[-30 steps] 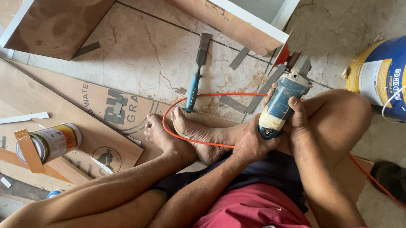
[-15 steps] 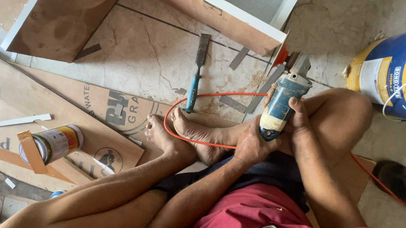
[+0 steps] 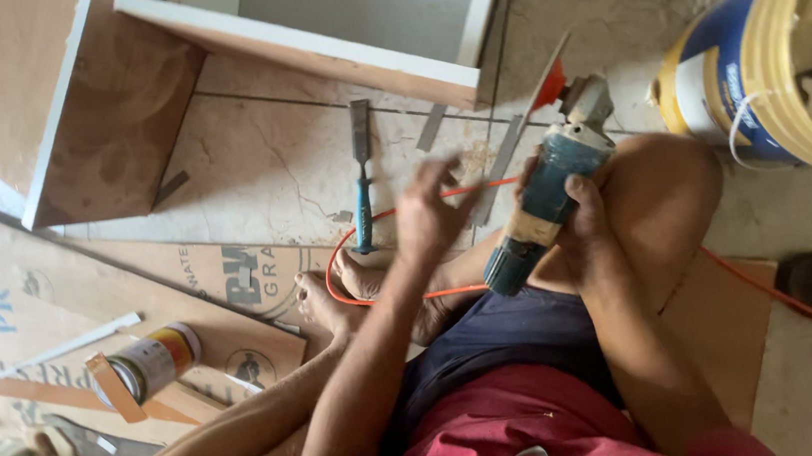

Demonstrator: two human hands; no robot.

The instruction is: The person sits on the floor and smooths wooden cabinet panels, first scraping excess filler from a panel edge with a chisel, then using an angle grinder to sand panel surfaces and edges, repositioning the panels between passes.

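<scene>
We note a round yellow-and-blue bucket (image 3: 771,69) at far right on the veined stone floor (image 3: 250,174). Right hand (image 3: 582,230) clamps its fingers on the teal, cylindrical angle grinder (image 3: 548,193) above the right knee. Left hand (image 3: 430,217) is blurred beside it, fingers spread, holding nothing. A blue-handled chisel (image 3: 361,177) lies flat beyond the feet.

Chisel (image 3: 361,177) on floor left of grinder (image 3: 548,188); bucket (image 3: 771,69) to its right.
</scene>
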